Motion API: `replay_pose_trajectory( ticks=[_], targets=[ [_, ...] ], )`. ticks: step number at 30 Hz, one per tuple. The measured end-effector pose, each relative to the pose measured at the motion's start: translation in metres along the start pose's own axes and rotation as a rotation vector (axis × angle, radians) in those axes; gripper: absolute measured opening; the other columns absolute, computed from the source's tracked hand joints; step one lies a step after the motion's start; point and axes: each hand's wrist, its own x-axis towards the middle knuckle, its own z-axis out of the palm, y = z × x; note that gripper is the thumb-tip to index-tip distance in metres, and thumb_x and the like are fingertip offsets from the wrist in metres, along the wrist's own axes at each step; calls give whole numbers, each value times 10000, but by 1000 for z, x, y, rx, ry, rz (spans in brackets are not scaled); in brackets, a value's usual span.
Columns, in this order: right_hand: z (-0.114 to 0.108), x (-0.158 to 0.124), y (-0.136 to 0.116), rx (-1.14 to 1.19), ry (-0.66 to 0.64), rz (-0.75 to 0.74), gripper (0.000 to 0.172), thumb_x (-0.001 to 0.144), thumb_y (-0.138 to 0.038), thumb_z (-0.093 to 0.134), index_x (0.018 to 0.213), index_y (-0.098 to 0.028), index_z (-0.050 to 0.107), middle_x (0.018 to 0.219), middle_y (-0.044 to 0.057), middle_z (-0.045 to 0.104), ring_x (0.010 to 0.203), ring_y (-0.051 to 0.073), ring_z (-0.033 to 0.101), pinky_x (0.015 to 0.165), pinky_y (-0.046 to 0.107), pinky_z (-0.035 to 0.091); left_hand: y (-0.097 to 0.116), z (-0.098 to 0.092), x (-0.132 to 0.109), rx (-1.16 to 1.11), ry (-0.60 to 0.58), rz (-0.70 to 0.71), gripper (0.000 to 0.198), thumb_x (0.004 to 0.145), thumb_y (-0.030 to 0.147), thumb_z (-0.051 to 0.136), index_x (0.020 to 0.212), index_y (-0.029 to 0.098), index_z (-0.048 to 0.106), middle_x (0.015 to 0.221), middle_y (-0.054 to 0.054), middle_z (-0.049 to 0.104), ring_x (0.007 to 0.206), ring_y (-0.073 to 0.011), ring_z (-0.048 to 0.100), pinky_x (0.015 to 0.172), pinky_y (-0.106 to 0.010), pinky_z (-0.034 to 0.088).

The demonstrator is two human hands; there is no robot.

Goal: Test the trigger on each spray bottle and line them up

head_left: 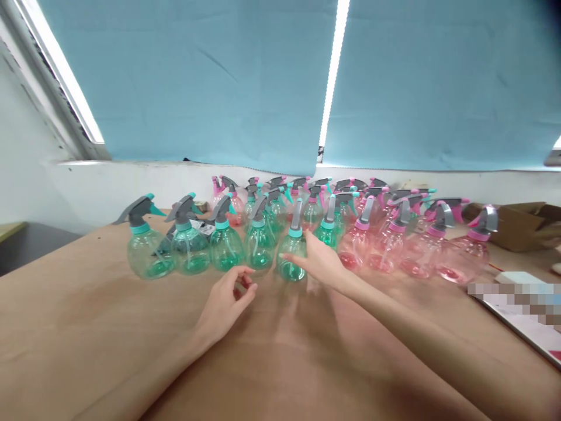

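Several round spray bottles stand in rows on a brown table (87, 339): clear green ones with teal collars on the left, clear pink ones on the right. My right hand (318, 260) reaches in and wraps around a green bottle (291, 257) in the front row, fingers against its side. My left hand (228, 301) hovers just above the table in front of another green bottle (259, 245), fingers curled with thumb and fingertips close together; nothing shows in them.
Pink bottles (412, 251) fill the right of the front row; the leftmost green bottle (146, 248) stands apart. A cardboard box (521, 219) sits at the far right, papers (521, 316) near the right edge. Blue blinds and a white sill lie behind.
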Motion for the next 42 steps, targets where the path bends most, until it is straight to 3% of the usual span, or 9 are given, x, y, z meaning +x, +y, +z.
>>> replay_pose_trajectory(
  ticks=[5, 9, 12, 17, 24, 29, 33, 36, 42],
  targets=[
    [-11, -33, -2, -56, -9, -22, 703, 824, -694, 522, 1274, -156, 481, 1074, 156, 677, 905, 364, 688, 633, 395, 507, 20, 5, 7, -41, 4, 55, 239, 868, 373, 545, 1038, 204, 553, 902, -27, 631, 700, -177, 636, 699, -352, 541],
    [-15, -62, -7, -119, 25, -41, 655, 878, -638, 484, 1308, -144, 462, 1104, 166, 674, 819, 328, 710, 603, 376, 497, 54, 12, 17, -106, -19, 120, 329, 852, 403, 561, 1115, 209, 532, 1132, -79, 633, 969, -235, 652, 855, -407, 534],
    [-15, -79, -8, -125, 57, -72, 608, 880, -619, 492, 1265, -148, 493, 974, 128, 701, 734, 313, 710, 548, 361, 479, 83, 20, 23, -188, -78, 201, 423, 830, 373, 607, 1209, 211, 508, 1286, -100, 573, 1162, -266, 570, 961, -434, 489],
    [-17, -97, -9, -79, 128, -193, 616, 872, -687, 452, 1136, -139, 549, 851, 107, 682, 746, 310, 694, 541, 374, 502, 112, 36, 30, -319, -115, 192, 524, 798, 318, 643, 1278, 210, 460, 1214, -99, 586, 1008, -234, 623, 853, -378, 531],
    [-14, -109, -8, -81, 144, -310, 739, 845, -731, 453, 1226, -101, 519, 994, 188, 675, 896, 361, 661, 672, 497, 566, 113, 46, 31, -357, -109, 199, 252, 829, 249, 558, 1078, 215, 535, 971, -22, 606, 831, -173, 603, 773, -321, 510],
    [-12, -109, 7, 32, 19, -396, 910, 776, -680, 626, 1417, -95, 353, 1231, 223, 618, 1078, 371, 618, 851, 526, 547, 110, 47, 33, -421, -181, 190, 274, 808, 174, 505, 1074, 235, 538, 940, -7, 602, 883, -191, 630, 828, -351, 521],
    [-19, -101, 29, 48, -58, -415, 993, 717, -739, 629, 1438, -109, 366, 1289, 217, 599, 1167, 372, 576, 968, 559, 481, 108, 46, 35, -451, -200, 209, 295, 791, 175, 503, 1074, 235, 562, 1018, -27, 611, 871, -189, 625, 830, -359, 525],
    [-24, -97, 50, 13, -114, -410, 961, 717, -735, 632, 1411, -101, 430, 1369, 237, 542, 1282, 391, 488, 1065, 599, 379, 107, 46, 35, -432, -183, 226, 300, 768, 191, 502, 1055, 231, 577, 1003, -30, 618, 858, -191, 610, 850, -369, 518],
    [-16, -100, 78, 56, -290, -410, 857, 798, -654, 621, 1437, -116, 428, 1471, 227, 436, 1370, 369, 393, 1089, 570, 372, 113, 45, 34, -407, -174, 185, 286, 731, 195, 498, 1006, 234, 566, 982, -21, 636, 853, -194, 631, 817, -343, 521]
  ],
)
